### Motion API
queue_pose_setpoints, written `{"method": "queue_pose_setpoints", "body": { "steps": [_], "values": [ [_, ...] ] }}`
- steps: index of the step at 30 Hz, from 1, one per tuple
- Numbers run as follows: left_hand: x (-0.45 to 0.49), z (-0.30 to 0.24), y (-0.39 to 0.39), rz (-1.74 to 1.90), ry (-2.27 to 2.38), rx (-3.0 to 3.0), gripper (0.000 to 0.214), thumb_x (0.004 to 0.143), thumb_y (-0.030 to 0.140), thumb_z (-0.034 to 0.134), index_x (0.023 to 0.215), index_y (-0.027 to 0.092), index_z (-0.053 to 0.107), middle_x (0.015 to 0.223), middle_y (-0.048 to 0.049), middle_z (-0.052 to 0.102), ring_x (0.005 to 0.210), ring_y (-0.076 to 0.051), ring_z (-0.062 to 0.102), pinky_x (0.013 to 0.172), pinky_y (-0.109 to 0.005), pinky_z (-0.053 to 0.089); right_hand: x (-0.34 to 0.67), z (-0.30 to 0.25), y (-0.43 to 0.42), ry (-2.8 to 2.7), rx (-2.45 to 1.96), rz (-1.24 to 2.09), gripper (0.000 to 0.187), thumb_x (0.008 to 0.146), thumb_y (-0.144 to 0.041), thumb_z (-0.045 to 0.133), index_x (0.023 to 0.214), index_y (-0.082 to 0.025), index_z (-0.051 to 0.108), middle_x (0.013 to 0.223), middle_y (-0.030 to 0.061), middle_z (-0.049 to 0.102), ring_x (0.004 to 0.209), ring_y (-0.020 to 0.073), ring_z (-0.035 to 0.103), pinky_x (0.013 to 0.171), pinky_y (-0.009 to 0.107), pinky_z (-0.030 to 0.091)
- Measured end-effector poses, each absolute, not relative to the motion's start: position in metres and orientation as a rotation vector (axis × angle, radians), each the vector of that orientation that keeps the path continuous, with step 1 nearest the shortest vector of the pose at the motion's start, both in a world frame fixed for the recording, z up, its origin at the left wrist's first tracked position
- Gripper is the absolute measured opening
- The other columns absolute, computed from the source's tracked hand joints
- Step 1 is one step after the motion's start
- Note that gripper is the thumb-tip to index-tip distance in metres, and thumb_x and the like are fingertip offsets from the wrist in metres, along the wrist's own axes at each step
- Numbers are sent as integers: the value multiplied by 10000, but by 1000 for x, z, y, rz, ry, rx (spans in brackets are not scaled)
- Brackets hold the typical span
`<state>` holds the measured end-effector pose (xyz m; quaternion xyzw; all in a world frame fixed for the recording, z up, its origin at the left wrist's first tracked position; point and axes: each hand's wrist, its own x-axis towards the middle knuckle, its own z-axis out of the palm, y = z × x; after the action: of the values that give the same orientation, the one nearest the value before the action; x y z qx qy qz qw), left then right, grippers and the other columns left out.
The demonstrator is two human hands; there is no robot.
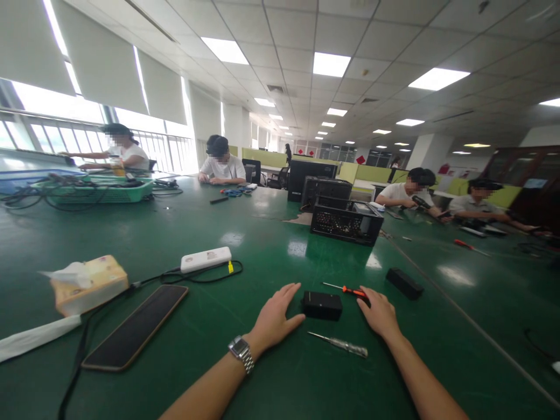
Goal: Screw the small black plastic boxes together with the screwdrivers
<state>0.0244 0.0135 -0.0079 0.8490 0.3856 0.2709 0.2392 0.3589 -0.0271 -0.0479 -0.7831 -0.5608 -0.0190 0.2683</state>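
Observation:
A small black box (322, 305) lies on the green table between my two hands. My left hand (276, 318), with a metal-band watch at its wrist, rests just left of the box. Its fingers are stretched out, thumb apart, and nothing is in it. To the right of the box, my right hand (380, 312) has its thumb and fingers around the handle end of a red-and-black screwdriver (351, 290), whose shaft points left behind the box. Nearer to me lies a second screwdriver with a clear handle (345, 346), untouched.
Another black block (405, 283) lies right of my right hand. On the left are a phone (137, 326), a tissue pack (94, 283) and a white power strip (206, 259) with its cable. An open computer case (345, 223) stands ahead. Several people sit around the table.

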Motion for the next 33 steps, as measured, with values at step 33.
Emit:
{"method": "queue_pose_setpoints", "body": {
  "steps": [33],
  "values": [
    [28, -11, 24, 1156, 1012, 2327, 449, 741, 89, 586, 1164, 235, 555, 1164, -58, 574, 1072, -239, 543, 960, -410, 467, 317, -5, -66, -1400, -1491, 157, 336, 819, -444, 567, 988, -173, 671, 925, 67, 694, 784, 207, 633, 732, 311, 500]
  ]
}}
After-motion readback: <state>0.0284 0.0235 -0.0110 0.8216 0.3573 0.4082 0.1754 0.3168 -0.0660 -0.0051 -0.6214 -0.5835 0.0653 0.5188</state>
